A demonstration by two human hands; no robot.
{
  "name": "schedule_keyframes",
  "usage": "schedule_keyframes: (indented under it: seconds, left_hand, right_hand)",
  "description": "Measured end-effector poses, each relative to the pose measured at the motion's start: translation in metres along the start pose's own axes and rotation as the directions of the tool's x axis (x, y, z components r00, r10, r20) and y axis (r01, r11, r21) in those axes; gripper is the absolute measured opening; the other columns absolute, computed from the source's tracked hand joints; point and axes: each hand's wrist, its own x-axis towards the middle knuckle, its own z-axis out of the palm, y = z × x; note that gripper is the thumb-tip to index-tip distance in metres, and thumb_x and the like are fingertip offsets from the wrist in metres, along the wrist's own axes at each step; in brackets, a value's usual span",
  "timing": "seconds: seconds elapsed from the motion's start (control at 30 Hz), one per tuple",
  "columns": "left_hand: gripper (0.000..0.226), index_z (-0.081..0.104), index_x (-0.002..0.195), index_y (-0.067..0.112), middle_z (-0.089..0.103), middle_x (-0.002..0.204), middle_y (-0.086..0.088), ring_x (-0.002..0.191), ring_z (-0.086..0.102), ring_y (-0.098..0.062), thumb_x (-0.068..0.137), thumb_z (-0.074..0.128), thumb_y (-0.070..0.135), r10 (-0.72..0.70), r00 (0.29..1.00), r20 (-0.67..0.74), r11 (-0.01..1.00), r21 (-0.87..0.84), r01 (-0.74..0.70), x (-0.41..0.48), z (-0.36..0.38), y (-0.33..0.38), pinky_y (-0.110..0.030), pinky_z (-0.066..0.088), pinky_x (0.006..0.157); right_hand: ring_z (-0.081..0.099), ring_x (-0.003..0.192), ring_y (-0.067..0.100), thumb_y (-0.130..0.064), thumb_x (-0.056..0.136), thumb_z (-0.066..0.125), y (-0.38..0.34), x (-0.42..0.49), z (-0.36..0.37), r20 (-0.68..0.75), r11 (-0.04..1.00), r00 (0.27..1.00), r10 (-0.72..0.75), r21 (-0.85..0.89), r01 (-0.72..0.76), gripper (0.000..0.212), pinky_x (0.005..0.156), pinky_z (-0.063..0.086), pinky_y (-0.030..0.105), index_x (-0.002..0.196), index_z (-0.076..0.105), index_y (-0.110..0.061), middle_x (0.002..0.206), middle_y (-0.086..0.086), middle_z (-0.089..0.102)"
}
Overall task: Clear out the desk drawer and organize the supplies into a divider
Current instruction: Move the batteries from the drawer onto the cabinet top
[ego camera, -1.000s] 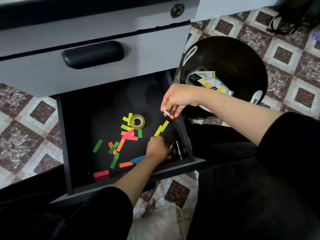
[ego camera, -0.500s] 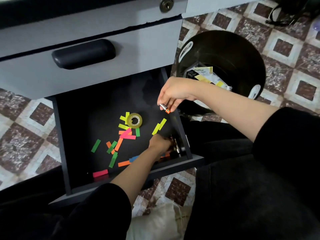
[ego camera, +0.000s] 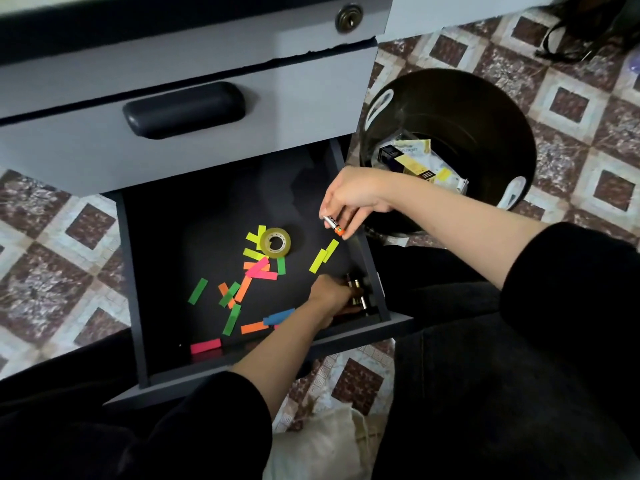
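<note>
The right hand (ego camera: 349,199) pinches a small battery (ego camera: 333,225) at its fingertips. Below it, the left hand (ego camera: 329,292) lies on metal cylinders (ego camera: 358,289), perhaps batteries, in the drawer (ego camera: 129,271) corner; its grip cannot be told.

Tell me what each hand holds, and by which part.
Right hand pinches a battery along its body, orange tip showing. Left hand lies on batteries in the drawer corner; whether it grips any cannot be told.
</note>
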Motion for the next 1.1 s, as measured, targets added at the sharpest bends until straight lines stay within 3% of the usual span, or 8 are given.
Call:
schedule_keyframes:
  seconds: [0.17,0.33,0.5,0.6,0.83,1.1]
  left_hand:
    - [0.013,0.059,0.072,0.002,0.057,0.083,-0.014,0.073,0.06,-0.021,0.082,0.067,0.0,-0.009,1.0,0.015,1.0,-0.004,0.009,-0.005,-0.006,0.003,-0.024,0.058,0.055]
    - [0.013,0.057,0.075,0.002,0.058,0.08,-0.011,0.065,0.06,-0.02,0.084,0.066,0.002,-0.001,1.0,0.018,0.999,-0.054,0.002,-0.028,-0.032,0.015,-0.023,0.057,0.055]
    - [0.011,0.057,0.076,0.003,0.058,0.075,-0.008,0.067,0.058,-0.015,0.084,0.064,0.001,0.041,0.996,-0.082,0.985,-0.166,-0.054,-0.064,-0.091,0.028,-0.02,0.056,0.052]
    - [0.008,0.058,0.079,0.002,0.059,0.075,-0.008,0.068,0.058,-0.015,0.085,0.063,0.002,0.082,0.988,-0.134,0.972,-0.209,-0.109,-0.088,-0.121,0.038,-0.02,0.056,0.051]
    - [0.006,0.061,0.088,-0.003,0.064,0.084,-0.018,0.072,0.067,-0.026,0.087,0.06,0.003,0.205,0.977,-0.054,0.874,-0.44,-0.207,-0.153,-0.144,0.053,-0.028,0.059,0.059]
    - [0.013,0.06,0.097,-0.005,0.063,0.092,-0.022,0.085,0.064,-0.032,0.086,0.059,0.002,0.357,0.933,-0.033,0.829,-0.45,-0.333,-0.218,-0.146,0.076,-0.028,0.059,0.057]
  right_hand:
    - [0.058,0.069,0.026,0.002,0.094,0.047,-0.003,0.002,0.008,0.029,0.999,0.999,0.022,0.039,-0.023,0.013,0.062,0.056,0.039,0.084,0.055,0.0,0.08,0.016,0.059]
    - [0.057,0.066,0.024,0.01,0.091,0.047,-0.002,0.001,0.018,0.047,0.999,0.999,0.019,0.039,-0.021,0.018,0.058,0.057,0.035,0.079,0.056,0.0,0.076,0.015,0.058]
    - [0.064,0.053,0.023,0.013,0.086,0.05,-0.007,-0.011,0.035,0.043,0.999,0.999,0.004,0.046,-0.006,0.016,0.054,0.058,0.035,0.079,0.057,0.001,0.074,0.017,0.06]
    - [0.066,0.05,0.021,0.013,0.086,0.051,-0.016,-0.022,0.044,0.06,0.999,0.998,-0.008,-0.036,0.01,0.013,0.053,0.059,0.034,0.081,0.057,0.002,0.077,0.019,0.061]
    - [0.065,0.05,0.019,0.013,0.087,0.051,-0.05,-0.075,0.071,-0.052,0.988,0.986,-0.155,0.014,0.156,0.013,0.049,0.057,0.03,0.081,0.057,0.002,0.075,0.019,0.06]
    - [0.065,0.049,0.019,0.014,0.087,0.05,-0.073,-0.138,0.074,-0.149,0.946,0.948,-0.282,0.12,0.3,0.015,0.053,0.059,0.032,0.082,0.056,0.001,0.074,0.018,0.06]
